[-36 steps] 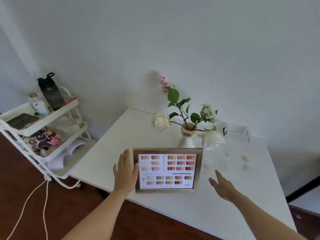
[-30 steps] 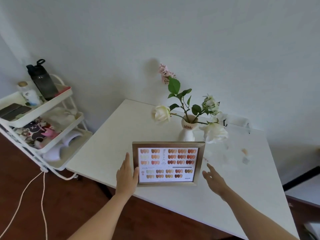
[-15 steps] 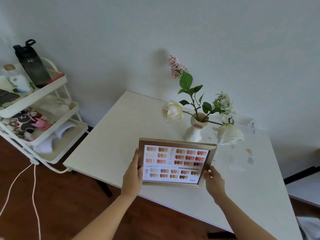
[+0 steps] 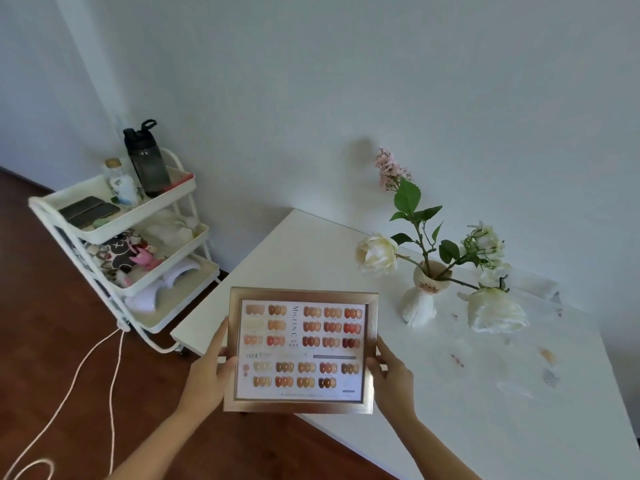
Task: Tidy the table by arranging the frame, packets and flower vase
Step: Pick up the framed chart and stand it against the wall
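Note:
A bronze-edged frame (image 4: 302, 349) with a chart of nail colour samples is held up over the near-left corner of the white table (image 4: 301, 258). My left hand (image 4: 209, 374) grips its left edge and my right hand (image 4: 393, 374) grips its right edge. Behind the frame stands a small white cat-faced vase (image 4: 423, 294) with white roses, green leaves and a pink sprig. Clear plastic packets (image 4: 512, 372) lie flat on the table to the right of the vase, hard to make out against the white top.
A white three-tier cart (image 4: 114, 216) stands left of the table, carrying a dark bottle (image 4: 145, 161), a small jar, phones and soft items. A white cable (image 4: 86, 368) trails over the wooden floor. The wall runs close behind the table.
Both hands closed on the frame's side edges and lifted it off the table toward me. The vase and packets stayed put; my view swung to the right.

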Motion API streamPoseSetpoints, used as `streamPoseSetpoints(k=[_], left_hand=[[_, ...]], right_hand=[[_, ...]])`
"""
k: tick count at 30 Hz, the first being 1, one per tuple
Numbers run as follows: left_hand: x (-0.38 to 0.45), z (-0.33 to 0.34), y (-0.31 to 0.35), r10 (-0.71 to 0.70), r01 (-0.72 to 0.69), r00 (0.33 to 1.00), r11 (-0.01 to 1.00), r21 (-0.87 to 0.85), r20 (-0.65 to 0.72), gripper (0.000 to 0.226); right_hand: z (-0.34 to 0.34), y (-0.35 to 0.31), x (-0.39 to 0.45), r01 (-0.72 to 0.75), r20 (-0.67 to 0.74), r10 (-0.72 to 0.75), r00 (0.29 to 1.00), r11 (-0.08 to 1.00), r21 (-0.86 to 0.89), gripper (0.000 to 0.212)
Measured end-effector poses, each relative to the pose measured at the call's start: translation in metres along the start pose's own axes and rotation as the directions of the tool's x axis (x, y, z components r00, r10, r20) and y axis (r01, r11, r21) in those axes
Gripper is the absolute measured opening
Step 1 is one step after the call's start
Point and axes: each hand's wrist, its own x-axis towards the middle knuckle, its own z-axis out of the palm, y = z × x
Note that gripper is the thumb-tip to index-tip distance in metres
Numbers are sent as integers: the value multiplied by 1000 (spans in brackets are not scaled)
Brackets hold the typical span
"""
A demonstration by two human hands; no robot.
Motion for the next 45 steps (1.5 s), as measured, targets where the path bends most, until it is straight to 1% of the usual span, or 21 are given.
streamPoseSetpoints(k=[4, 7, 9, 13, 16, 18, 20, 23, 27, 31, 34, 39, 45], left_hand=[[7, -24, -7, -80, 80, 997, 997, -4, -23, 71], [18, -37, -15, -86, 87, 996, 996, 11, -36, 71], [29, -43, -22, -88, 88, 996, 996, 6, -36, 72], [66, -51, -37, -58, 58, 998, 998, -3, -35, 73], [113, -53, -46, -55, 54, 998, 998, -44, -19, 77], [152, -55, -49, -50, 52, 998, 996, -73, 32, 75], [195, -58, -50, -3, 14, 995, 993, -118, 95, 71], [253, -60, -44, 81, -62, 989, 988, -144, 125, 64], [324, -61, -33, 139, -109, 973, 980, -165, 184, 66], [391, -49, -19, 245, -231, 947, 969, -86, 210, 65], [432, -28, -11, 292, -285, 933, 956, -64, 210, 64], [481, 8, 2, 322, -318, 928, 947, -52, 186, 68], [521, 40, 9, 378, -365, 912, 925, -107, 159, 66]], right_hand=[[18, -21, 6, 89, 61, -88, 994, 996, -1, 59], [27, -33, 19, 141, 96, -139, 986, 990, -15, 65], [35, -38, 31, 168, 111, -164, 980, 986, -24, 66], [55, -54, 60, 183, 104, -179, 978, 983, -26, 65], [71, -69, 92, 157, 77, -155, 985, 987, -25, 64], [82, -80, 113, 129, 54, -128, 990, 991, -25, 65], [93, -91, 136, 100, 25, -100, 995, 995, -26, 65], [108, -111, 169, 55, -49, -56, 997, 998, -23, 65], [131, -134, 210, -21, -164, 26, 986, 999, 30, 65], [141, -149, 248, -100, -257, 123, 959, 990, 102, 68], [137, -158, 273, -142, -314, 173, 934, 983, 119, 66], [126, -164, 316, -153, -387, 179, 905, 983, 97, 60], [119, -161, 365, -113, -444, 97, 891, 994, -10, 58]])
